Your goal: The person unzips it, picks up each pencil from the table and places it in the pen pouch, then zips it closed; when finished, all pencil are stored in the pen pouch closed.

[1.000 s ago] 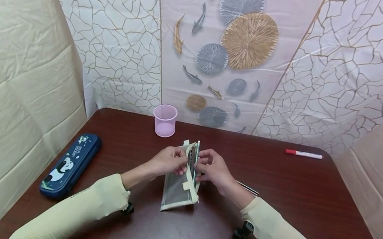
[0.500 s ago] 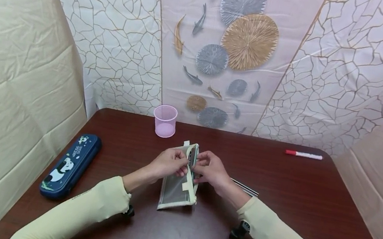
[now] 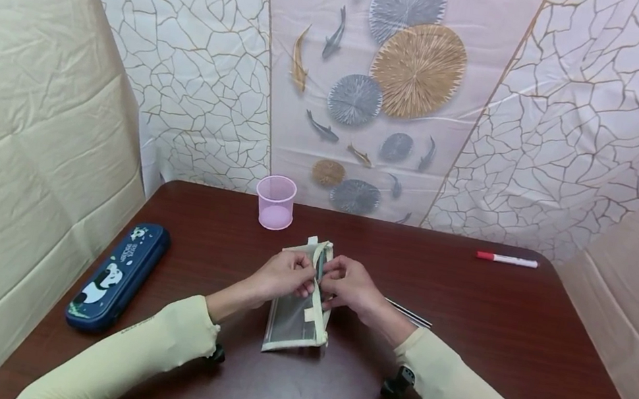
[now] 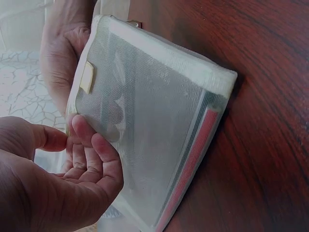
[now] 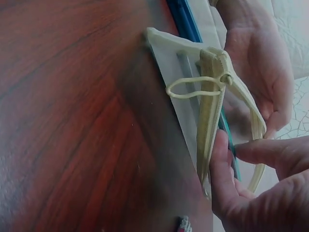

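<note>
A mesh zipper pouch (image 3: pixel 291 322) with cream trim stands tilted on the table between both hands, its zipper side parted. My left hand (image 3: pixel 283 272) pinches one side of the opening between thumb and fingers. At the other side my right hand (image 3: pixel 353 289) pinches a thin teal-edged ruler (image 5: pixel 227 133), most of which is down inside the pouch. Through the mesh, the left wrist view shows a red pencil (image 4: pixel 197 142) along the pouch's lower edge and a wavy edge behind the mesh. A cord loop (image 5: pixel 193 87) hangs from the zipper end.
A navy pencil case (image 3: pixel 118 277) with a panda print lies at the left. Behind the pouch stands a pink mesh cup (image 3: pixel 275 210). A red-capped marker (image 3: pixel 507 259) lies at the far right, and slim dark sticks (image 3: pixel 410 313) lie beside my right wrist.
The ruler, which stuck out past the pouch's top, has slid down into it with my right hand. The pouch has shifted slightly left; my left hand keeps its pinch.
</note>
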Tool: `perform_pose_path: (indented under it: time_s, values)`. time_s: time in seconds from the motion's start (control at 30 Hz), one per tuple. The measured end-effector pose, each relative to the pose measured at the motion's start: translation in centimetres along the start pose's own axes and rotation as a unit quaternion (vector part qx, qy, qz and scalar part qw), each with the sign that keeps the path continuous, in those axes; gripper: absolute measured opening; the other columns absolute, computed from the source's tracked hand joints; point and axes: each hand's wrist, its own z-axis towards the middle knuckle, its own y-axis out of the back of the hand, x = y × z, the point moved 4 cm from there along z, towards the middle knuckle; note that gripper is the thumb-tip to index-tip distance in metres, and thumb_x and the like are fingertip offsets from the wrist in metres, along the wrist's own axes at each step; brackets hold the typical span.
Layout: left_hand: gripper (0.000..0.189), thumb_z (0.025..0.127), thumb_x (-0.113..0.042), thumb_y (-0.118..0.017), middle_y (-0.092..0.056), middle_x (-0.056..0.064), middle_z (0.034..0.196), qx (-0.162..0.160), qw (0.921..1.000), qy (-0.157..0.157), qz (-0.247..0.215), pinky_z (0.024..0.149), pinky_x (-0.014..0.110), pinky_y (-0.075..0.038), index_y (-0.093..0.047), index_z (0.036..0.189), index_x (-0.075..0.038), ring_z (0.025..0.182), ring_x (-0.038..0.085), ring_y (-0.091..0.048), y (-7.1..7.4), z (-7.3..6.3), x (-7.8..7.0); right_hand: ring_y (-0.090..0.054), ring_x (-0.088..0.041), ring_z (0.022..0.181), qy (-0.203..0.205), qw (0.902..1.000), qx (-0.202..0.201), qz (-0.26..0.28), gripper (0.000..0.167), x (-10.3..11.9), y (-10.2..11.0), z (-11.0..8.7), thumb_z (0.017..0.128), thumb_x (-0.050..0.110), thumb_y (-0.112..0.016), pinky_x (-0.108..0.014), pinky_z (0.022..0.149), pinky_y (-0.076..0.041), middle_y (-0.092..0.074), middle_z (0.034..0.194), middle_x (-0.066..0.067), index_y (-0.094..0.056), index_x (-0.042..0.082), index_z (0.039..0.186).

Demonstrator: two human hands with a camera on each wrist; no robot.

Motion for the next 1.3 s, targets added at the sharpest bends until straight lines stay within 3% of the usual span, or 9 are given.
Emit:
perform_pose_path:
  time_s: [0.53,0.77,0.97,1.13,1.3]
  values:
    - [0.011,0.097,-0.011,-0.057,-0.07,0.002,0.073,-0.01,0.9997,-0.001,-0.021,0.067,0.024,-0.059,-0.064,0.095,-0.003,0.064,0.009,-0.066,0.9,-0.2,0.0,-0.071,-0.028,0.084,0.042,0.9978,-0.046,-0.021,0.039,1.1,3.1,-0.7,0.096,0.004,-0.07,-0.048,0.075,-0.066,-0.069,0.104,-0.02,-0.054,-0.01,0.129]
    - [0.01,0.097,-0.011,-0.057,-0.071,0.001,0.073,-0.013,0.9998,0.001,-0.016,0.067,0.025,-0.059,-0.063,0.094,-0.004,0.064,0.008,-0.066,0.9,-0.3,0.0,-0.072,-0.029,0.089,0.053,0.9945,-0.079,-0.045,0.036,0.5,5.3,-0.8,0.098,0.01,-0.071,-0.051,0.076,-0.066,-0.069,0.105,-0.015,-0.057,-0.005,0.128]
    - [0.01,0.096,-0.01,-0.056,-0.07,0.001,0.072,-0.01,0.9998,-0.006,-0.014,0.069,0.027,-0.061,-0.064,0.093,-0.003,0.064,0.008,-0.066,1.0,-0.4,0.0,-0.072,-0.028,0.087,0.063,0.9906,-0.098,-0.072,0.04,-0.4,7.4,-0.9,0.101,0.015,-0.069,-0.05,0.074,-0.066,-0.069,0.113,-0.021,-0.056,-0.006,0.132]
    - [0.01,0.096,-0.01,-0.056,-0.07,0.001,0.072,-0.007,0.9998,-0.007,-0.015,0.068,0.027,-0.061,-0.064,0.092,-0.004,0.064,0.008,-0.066,1.0,-0.5,-0.1,-0.073,-0.026,0.085,0.062,0.9882,-0.089,-0.108,0.041,-1.1,9.4,-0.9,0.101,0.02,-0.07,-0.046,0.071,-0.066,-0.069,0.119,-0.026,-0.058,-0.004,0.132]
    - [0.011,0.097,-0.01,-0.056,-0.069,0.001,0.072,-0.006,0.9998,-0.005,-0.016,0.067,0.026,-0.06,-0.064,0.093,-0.003,0.064,0.008,-0.065,1.0,-0.4,-0.2,-0.074,-0.027,0.085,0.038,0.9881,-0.043,-0.143,0.041,-1.8,11.4,-0.8,0.101,0.025,-0.072,-0.045,0.068,-0.066,-0.071,0.116,-0.028,-0.062,-0.001,0.131]
